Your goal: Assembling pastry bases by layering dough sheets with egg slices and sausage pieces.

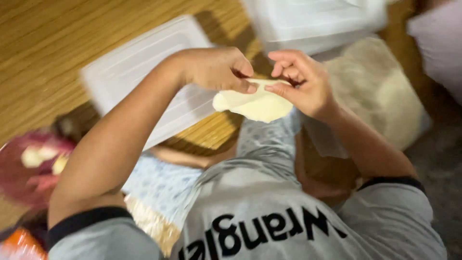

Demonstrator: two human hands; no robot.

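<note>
A pale, flattened piece of dough (pixel 257 103) hangs in the air between both my hands. My left hand (pixel 216 67) pinches its upper left edge with fingers curled. On the dough's right edge, my right hand (pixel 301 79) grips it between thumb and fingers. Both hands are held above my lap, over a woven mat. The picture is blurred by motion.
A white plastic lid (pixel 139 72) lies on the mat (pixel 43 38) to the left. A white container (pixel 313 19) stands at the top. A large dough mass in a clear bag (pixel 380 91) sits at right. A pink bowl (pixel 24 168) with bits inside is at far left.
</note>
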